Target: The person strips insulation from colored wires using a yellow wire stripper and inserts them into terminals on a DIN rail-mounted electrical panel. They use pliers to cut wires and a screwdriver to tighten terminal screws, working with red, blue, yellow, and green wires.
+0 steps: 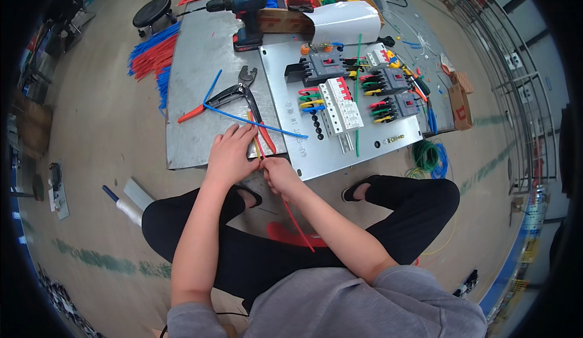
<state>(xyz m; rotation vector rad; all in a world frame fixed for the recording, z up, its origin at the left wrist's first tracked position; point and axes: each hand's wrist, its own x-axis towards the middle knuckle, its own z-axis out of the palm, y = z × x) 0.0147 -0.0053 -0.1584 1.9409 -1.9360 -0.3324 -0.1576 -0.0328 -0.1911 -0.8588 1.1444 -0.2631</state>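
At the near edge of the metal table, my left hand (pixel 229 157) is curled, its thumb meeting my right hand. Between the hands a red wire (pixel 262 146) and a yellow wire (pixel 255 144) run upward past my left fingertips. My right hand (pixel 281 176) is closed in a pinch on the red wire, whose tail hangs over my lap. Just beyond lies a crimping tool (pixel 234 93) with red handles spread apart. A bent blue wire (pixel 267 125) crosses it and reaches onto the metal mounting plate (pixel 297 145). The wire ends at my fingertips are too small to make out.
Circuit breakers (pixel 340 107) and wired switch blocks (pixel 390 81) stand on the plate. Behind are a cordless drill (pixel 246 13), a divided box (pixel 276 22) of coloured caps and a curled white sheet (pixel 346 22). Bundled wires (pixel 155 55) stick out left; wire coils (pixel 426 156) lie right.
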